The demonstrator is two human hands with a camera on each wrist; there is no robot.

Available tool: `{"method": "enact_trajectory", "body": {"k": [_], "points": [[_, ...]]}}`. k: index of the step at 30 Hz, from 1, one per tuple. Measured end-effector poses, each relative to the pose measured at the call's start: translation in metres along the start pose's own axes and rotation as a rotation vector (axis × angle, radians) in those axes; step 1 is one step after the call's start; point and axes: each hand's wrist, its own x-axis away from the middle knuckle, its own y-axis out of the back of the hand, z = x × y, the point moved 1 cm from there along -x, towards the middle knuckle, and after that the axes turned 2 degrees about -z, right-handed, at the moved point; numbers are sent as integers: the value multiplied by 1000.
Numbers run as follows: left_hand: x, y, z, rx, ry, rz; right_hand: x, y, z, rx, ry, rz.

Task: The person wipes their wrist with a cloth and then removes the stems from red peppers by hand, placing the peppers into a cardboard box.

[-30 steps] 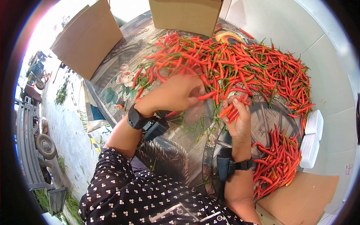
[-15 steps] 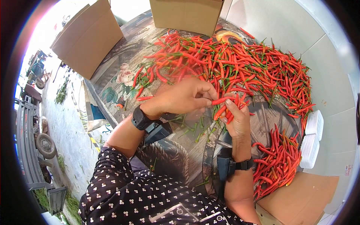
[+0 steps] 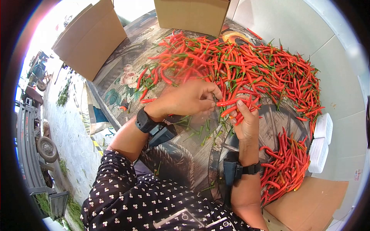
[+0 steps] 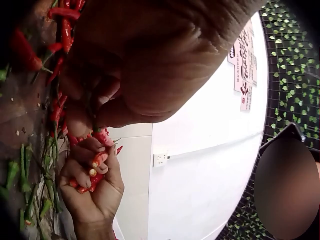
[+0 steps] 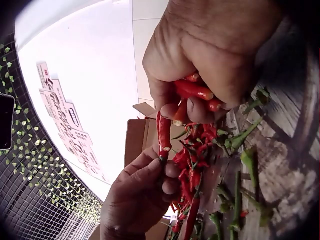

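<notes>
In the head view, my right hand (image 3: 246, 122) grips several red chilies (image 3: 230, 111) in its curled fingers. One of them, a red chili (image 5: 163, 131), points out toward my left hand (image 3: 190, 98). The left thumb and fingertips pinch a green stem (image 5: 163, 161) right at that chili's pale end; whether the two still join cannot be told. Other pale, stemless ends show in my right palm in both wrist views. The big pile of red chilies with green stems (image 3: 266, 69) lies just beyond both hands.
Loose green stems (image 3: 202, 134) are scattered on the patterned table (image 3: 154, 36) below the hands. A smaller chili pile (image 3: 285, 165) lies at the right, beside white trays (image 3: 320, 142). Cardboard boxes (image 3: 90, 40) stand at the far edge; a cardboard flap (image 3: 308, 198) is at lower right.
My left hand has come from the pile's near edge to the right hand, then drawn back slightly left. A chili now juts from the right fingertips; the right hand has barely moved.
</notes>
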Motion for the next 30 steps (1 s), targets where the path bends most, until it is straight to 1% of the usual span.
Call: {"method": "enact_trajectory", "body": {"k": [5, 7, 11, 13, 16, 17, 18, 19, 22, 23, 24, 25, 26, 27, 28, 29, 30], "points": [[0, -1, -2, -102, -59, -49, 0, 0, -1, 30, 32, 24], [-1, 0, -2, -175, -81, -136, 0, 0, -1, 58, 48, 23], [0, -1, -5, -277, -26, -164, 3, -5, -1, 113, 87, 65], [-1, 0, -3, -396, -32, -233, 4, -6, -1, 144, 113, 78], [-2, -1, -3, -394, -12, -246, 3, -3, -3, 194, 94, 107], [-2, -1, -3, -394, -12, -245, 3, -3, -4, 233, 106, 157], [-2, 0, -4, -480, -17, -273, 2, -3, -5, 272, 118, 207], [-1, 0, -4, -567, -23, -300, 3, -3, -5, 272, 118, 207], [-2, 5, -2, -608, -11, -323, 5, -5, -3, 241, 124, 205], [-3, 8, 0, -607, -11, -323, 5, -4, -2, 135, 94, 164], [-3, 9, 5, -520, -22, -298, 4, -3, -1, 29, 63, 123], [-4, 10, 7, -432, -33, -272, 4, -2, 0, 29, 63, 123], [-3, 10, 7, -432, -33, -272, 3, 0, 0, -31, 55, 88], [-3, 8, 5, -331, -49, -212, 2, 3, 0, -92, 46, 53], [-2, 8, 4, -229, -64, -151, 0, 5, -1, -91, 45, 53], [-2, 9, 3, -229, -64, -152, -1, 8, -2, -166, 13, 45], [-2, 11, 2, -276, -136, -90, -3, 12, -3, -240, -20, 37]]}}
